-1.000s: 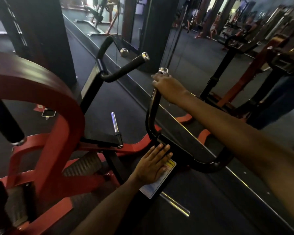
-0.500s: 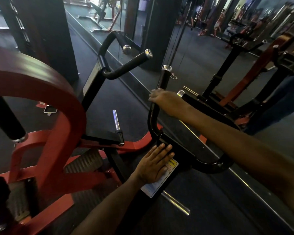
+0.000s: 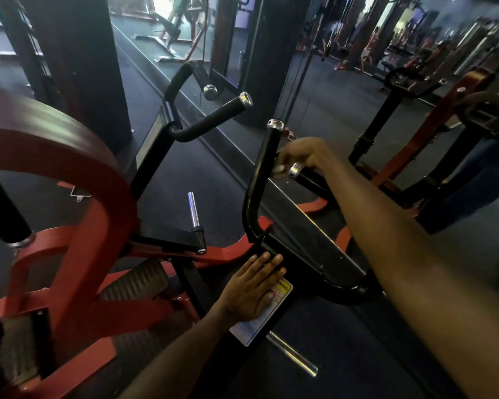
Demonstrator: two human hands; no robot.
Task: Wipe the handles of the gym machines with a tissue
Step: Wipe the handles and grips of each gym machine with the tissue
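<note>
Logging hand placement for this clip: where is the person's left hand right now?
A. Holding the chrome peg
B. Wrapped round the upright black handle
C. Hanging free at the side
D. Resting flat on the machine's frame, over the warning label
D: the left hand lies with straight fingers on the black frame, partly covering the warning label, apart from the upright black handle.

Head camera, single view

Worn on my head, wide-angle, facing forward and down over both my arms. Close in on the black handle (image 3: 261,180) ahead of me and my left hand (image 3: 252,289) low in frame. Mirror wall (image 3: 343,96) fills the upper right. No second view to share anything with
</note>
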